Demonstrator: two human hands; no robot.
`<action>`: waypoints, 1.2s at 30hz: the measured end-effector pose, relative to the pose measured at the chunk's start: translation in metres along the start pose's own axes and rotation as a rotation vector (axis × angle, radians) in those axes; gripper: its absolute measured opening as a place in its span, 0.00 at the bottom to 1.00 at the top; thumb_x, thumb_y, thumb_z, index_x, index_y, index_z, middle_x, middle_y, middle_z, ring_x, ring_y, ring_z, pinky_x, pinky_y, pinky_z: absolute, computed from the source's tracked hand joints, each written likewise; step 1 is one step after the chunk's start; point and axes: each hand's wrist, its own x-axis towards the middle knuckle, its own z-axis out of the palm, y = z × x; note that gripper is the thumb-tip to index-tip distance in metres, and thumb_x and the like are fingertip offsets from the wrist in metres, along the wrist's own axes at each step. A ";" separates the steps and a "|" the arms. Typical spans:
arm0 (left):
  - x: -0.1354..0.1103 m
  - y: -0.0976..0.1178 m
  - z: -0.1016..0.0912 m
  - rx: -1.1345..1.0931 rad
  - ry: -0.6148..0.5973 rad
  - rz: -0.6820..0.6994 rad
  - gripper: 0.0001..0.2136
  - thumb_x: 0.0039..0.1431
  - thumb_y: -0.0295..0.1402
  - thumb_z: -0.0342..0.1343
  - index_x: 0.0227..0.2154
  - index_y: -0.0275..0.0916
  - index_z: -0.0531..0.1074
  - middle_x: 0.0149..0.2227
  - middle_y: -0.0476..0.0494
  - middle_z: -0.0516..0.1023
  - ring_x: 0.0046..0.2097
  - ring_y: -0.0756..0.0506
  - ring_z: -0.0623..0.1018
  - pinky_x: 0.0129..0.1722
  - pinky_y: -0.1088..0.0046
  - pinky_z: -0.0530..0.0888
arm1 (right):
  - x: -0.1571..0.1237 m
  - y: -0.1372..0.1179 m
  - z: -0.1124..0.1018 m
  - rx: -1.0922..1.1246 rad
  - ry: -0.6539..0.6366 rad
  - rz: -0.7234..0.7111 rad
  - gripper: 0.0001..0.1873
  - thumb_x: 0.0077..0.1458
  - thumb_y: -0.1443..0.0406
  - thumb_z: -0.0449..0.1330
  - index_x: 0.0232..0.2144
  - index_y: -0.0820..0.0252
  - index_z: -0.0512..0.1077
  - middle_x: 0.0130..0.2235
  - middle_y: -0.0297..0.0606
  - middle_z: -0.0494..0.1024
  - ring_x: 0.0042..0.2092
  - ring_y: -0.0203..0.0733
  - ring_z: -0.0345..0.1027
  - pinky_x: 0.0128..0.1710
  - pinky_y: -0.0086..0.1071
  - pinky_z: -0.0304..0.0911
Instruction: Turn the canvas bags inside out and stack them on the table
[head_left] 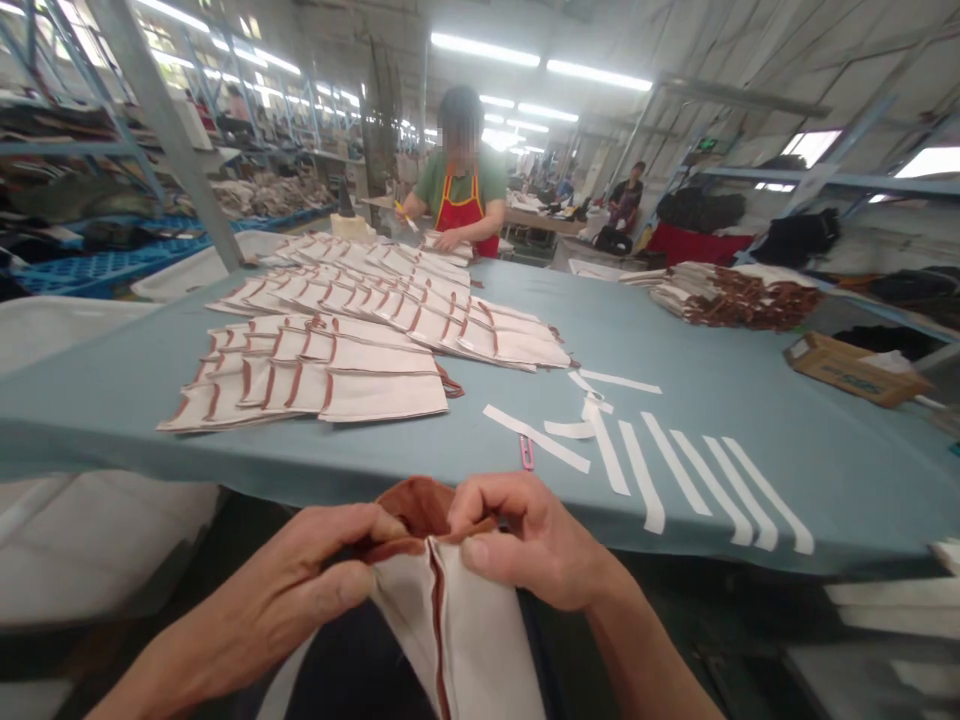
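Note:
Near the front edge of the table I hold up a cream fabric piece (491, 640) with a brown strip down its seam and a brown inner layer at its top. My left hand (315, 570) pinches the top edge left of the seam, thumb in front and fingers behind. On the other side of the seam, my right hand (532, 545) grips the same edge between thumb and bent fingers. The lower part of the piece hangs below the table's level. Just beyond my right hand, a small pink tool (526, 452) lies on the table.
The blue-green table (300, 460) carries overlapping rows of cream pieces with brown trim (382, 385). White strips (694, 470) lie at the right, with a cardboard box (855, 368) and a piled stack (739, 295) beyond. Across the table stands a co-worker in a red apron (459, 210).

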 end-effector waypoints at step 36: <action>0.006 0.006 0.033 -0.177 -0.132 -0.137 0.25 0.79 0.49 0.42 0.28 0.41 0.67 0.28 0.54 0.65 0.31 0.48 0.66 0.32 0.73 0.65 | 0.001 0.032 0.010 -0.160 0.007 0.083 0.11 0.56 0.60 0.65 0.27 0.56 0.67 0.28 0.27 0.64 0.31 0.35 0.55 0.34 0.30 0.54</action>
